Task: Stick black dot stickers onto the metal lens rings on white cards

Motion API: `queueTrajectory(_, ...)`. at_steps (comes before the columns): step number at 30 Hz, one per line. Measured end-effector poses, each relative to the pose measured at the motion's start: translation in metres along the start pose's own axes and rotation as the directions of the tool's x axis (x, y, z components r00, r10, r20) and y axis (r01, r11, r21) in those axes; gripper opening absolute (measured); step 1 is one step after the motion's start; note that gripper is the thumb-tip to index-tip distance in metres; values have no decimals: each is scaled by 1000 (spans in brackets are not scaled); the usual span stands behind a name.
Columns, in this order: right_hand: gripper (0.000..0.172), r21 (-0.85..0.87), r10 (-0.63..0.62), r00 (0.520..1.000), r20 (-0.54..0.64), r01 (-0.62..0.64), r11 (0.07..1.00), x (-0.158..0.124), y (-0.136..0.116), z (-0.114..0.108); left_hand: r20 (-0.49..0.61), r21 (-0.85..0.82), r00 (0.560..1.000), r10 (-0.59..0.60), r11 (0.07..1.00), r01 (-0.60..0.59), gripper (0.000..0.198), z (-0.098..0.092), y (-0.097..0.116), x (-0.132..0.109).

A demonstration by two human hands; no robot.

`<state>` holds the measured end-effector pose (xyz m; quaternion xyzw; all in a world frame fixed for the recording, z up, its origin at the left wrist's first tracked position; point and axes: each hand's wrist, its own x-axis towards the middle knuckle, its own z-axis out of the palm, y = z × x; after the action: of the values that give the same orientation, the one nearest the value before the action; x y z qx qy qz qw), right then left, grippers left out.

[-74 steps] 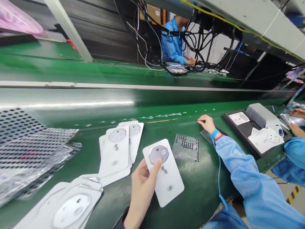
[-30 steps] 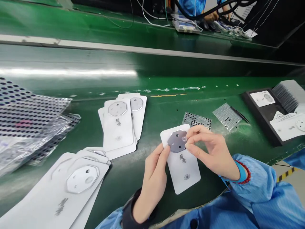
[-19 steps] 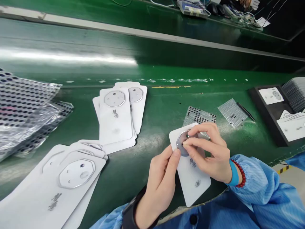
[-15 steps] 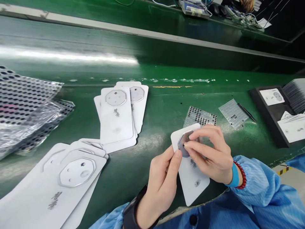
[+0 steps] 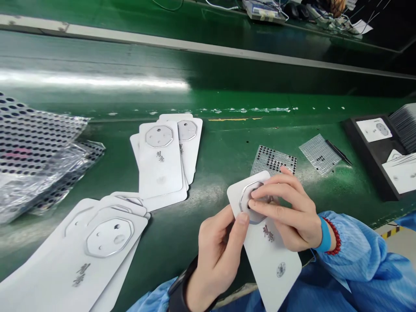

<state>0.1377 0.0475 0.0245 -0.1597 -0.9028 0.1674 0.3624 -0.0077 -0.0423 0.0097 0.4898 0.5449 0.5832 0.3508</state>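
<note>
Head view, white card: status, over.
Left hand holding white card by its edge. Right hand pressing octagonal metal plate on it. Perforated sheet lies just beyond the card.

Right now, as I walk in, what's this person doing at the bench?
A person holds a white card in the left hand, while the right hand closes its fingers on an octagonal silvery piece at the card's upper end. More cards lie overlapping on the green bench, near a dotted clear sheet and a black tray.
</note>
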Motion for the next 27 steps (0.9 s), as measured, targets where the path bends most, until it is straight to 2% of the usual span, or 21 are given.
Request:
queueTrajectory(5, 39, 88, 42, 999, -16, -40, 995, 0, -2, -1, -16, 61, 1000, 22, 998, -21, 14, 2, 2, 5)
queueTrajectory(12, 40, 185, 79, 995, -59, -67, 980, -5, -3, 3, -83, 118, 992, 90, 990, -80, 21, 3, 6, 6)
queueTrajectory(15, 43, 305, 268, 961, -64, -237, 922, -8, -4, 5, -139, 65, 990, -33, 997, 43, 26, 1, 1, 1)
queueTrajectory(18, 46, 534, 494, 869, 34, -433, 726, -10, -6, 7, -102, -130, 962, -252, 963, 238, 30, 1, -7, -3)
queueTrajectory(20, 43, 619, 540, 837, 83, -468, 631, -11, -6, 9, -55, -275, 941, -333, 911, 306, 37, 2, -13, -3)
queueTrajectory(22, 40, 646, 554, 828, 83, -468, 603, -12, -6, 10, -52, -354, 932, -359, 879, 319, 42, 3, -15, -2)
queueTrajectory(24, 39, 663, 556, 828, 75, -458, 593, -13, -4, 12, -69, -365, 931, -357, 878, 310, 43, 4, -14, 0)
queueTrajectory(27, 38, 693, 554, 828, 84, -448, 564, -13, -2, 14, -77, -275, 932, -355, 906, 322, 37, 4, -10, 2)
